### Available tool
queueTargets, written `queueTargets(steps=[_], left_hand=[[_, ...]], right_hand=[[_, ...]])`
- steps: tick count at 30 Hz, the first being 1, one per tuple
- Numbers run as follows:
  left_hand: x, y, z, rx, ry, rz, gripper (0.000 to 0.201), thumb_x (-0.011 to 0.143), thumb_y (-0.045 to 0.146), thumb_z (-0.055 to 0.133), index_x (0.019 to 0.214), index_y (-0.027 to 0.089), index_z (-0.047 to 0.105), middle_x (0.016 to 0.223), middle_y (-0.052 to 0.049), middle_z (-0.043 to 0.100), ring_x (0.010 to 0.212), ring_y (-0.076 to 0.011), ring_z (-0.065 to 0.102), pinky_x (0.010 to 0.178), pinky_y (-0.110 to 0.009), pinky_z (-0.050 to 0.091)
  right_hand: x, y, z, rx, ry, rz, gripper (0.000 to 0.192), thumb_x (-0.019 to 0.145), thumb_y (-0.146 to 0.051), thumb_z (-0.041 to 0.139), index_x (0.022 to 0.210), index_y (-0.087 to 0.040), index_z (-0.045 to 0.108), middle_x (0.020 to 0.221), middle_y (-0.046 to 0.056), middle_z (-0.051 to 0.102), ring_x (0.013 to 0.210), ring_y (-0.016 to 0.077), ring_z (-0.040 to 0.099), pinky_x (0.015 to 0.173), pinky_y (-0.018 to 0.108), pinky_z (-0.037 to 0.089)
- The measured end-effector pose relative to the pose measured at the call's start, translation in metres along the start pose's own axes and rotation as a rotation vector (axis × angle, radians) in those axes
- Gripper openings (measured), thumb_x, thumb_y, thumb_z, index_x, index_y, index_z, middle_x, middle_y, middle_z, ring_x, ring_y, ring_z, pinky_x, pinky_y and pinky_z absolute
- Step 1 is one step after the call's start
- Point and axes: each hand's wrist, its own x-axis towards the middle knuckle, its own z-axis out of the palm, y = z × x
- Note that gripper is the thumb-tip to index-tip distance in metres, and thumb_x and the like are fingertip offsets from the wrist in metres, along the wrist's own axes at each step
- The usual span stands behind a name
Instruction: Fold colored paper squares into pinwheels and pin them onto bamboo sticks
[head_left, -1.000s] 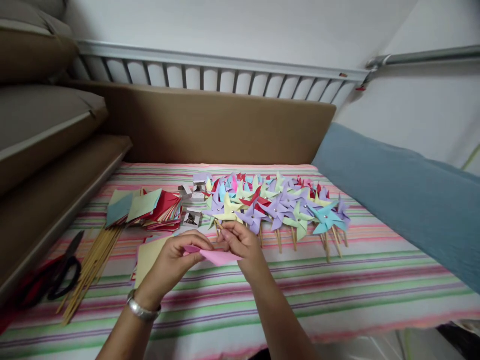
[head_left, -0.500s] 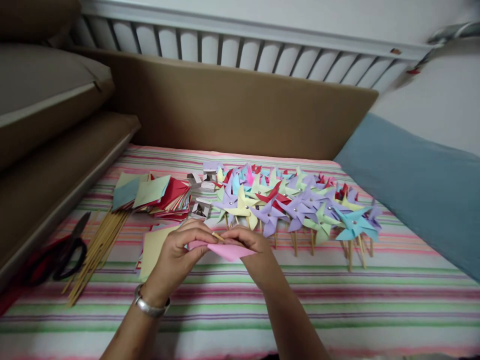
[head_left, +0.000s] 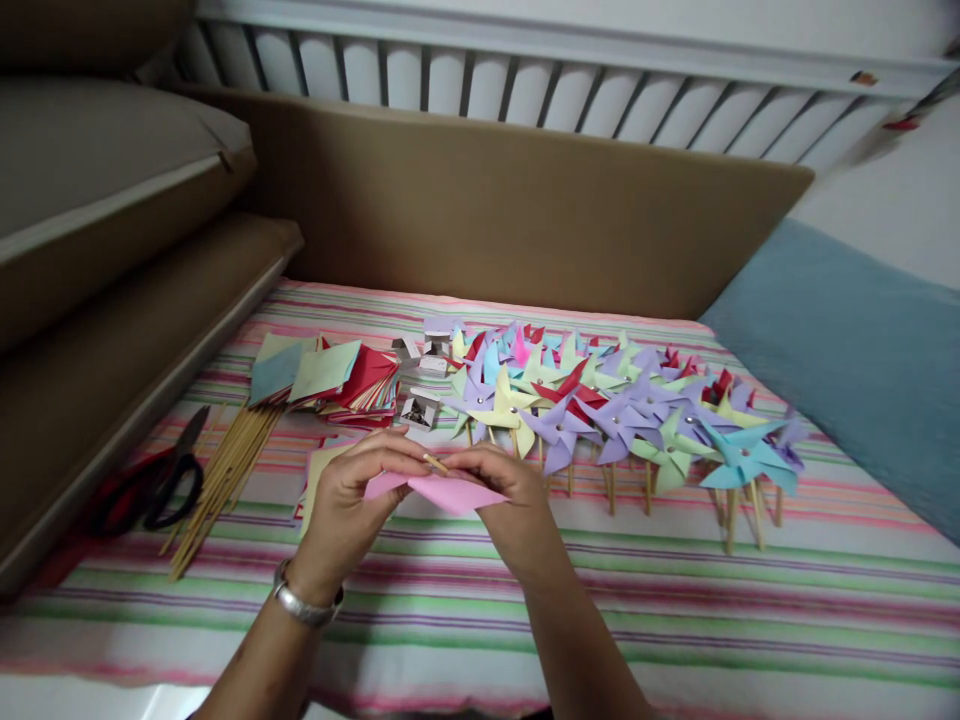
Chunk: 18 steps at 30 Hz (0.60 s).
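Pink paper, folded into pinwheel blades, lies between my two hands in the middle of the view. The end of a thin wooden stick shows just above it, between my fingertips. My left hand, with a silver bracelet at the wrist, is closed on the pink paper's left side. My right hand is closed at the stick and the paper's right side; its fingertips are partly hidden. Behind my left hand lies a yellow paper sheet. Many finished pinwheels on sticks lie to the right.
Stacked coloured paper squares lie at the back left, with a bundle of wooden sticks before them. Black-handled scissors lie farther left. A small open box of pins stands beside the pinwheels. Brown cushions border the left.
The camera view has shifted, so the surroundings sit farther right. My hands keep the pink pinwheel and stick in nearly the same pose, with the fingers slightly moved.
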Motion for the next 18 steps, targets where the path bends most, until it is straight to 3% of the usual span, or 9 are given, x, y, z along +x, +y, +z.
queueTargets(steps=[18], left_hand=[[-0.0015, -0.0007, -0.0012, -0.002, 0.034, -0.059, 0.007, 0.074, 0.019, 0.065, 0.077, 0.023, 0.07, 0.082, -0.002, 0.071, 0.081, -0.017, 0.064, 0.091, -0.038, 0.044]], right_hand=[[-0.0003, -0.0074, 0.0, -0.074, -0.015, -0.008, 0.03, 0.066, -0.006, 0.057, 0.081, -0.025, 0.073, 0.075, 0.001, 0.065, 0.072, 0.0147, 0.06, 0.062, 0.025, 0.046]])
